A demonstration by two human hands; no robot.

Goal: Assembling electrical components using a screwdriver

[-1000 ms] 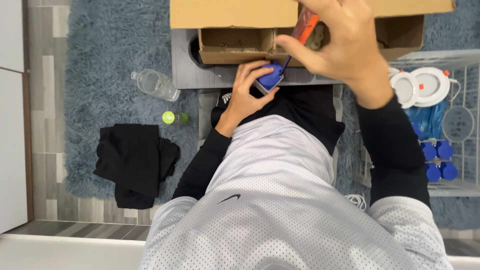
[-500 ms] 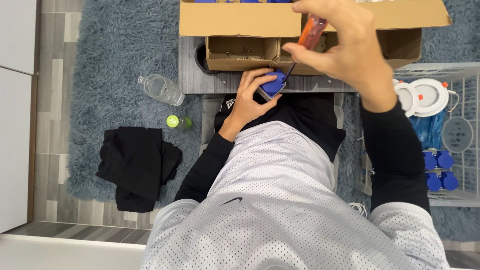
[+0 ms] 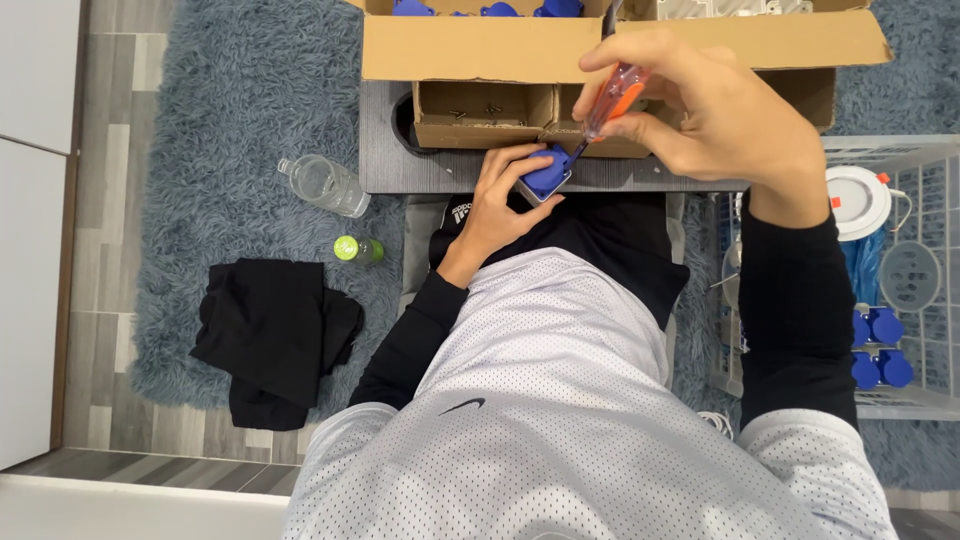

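Presently the left hand [image 3: 497,205] is gripping a small blue socket [image 3: 547,174] at the near edge of the grey table [image 3: 400,165], fingers closed round it. The right hand [image 3: 720,115] is pinching an orange-handled screwdriver [image 3: 610,100], its tip touching the socket, just in front of the cardboard box [image 3: 480,50].

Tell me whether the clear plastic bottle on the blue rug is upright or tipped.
Tipped: the clear plastic bottle lies on its side on the blue rug, its full length showing.
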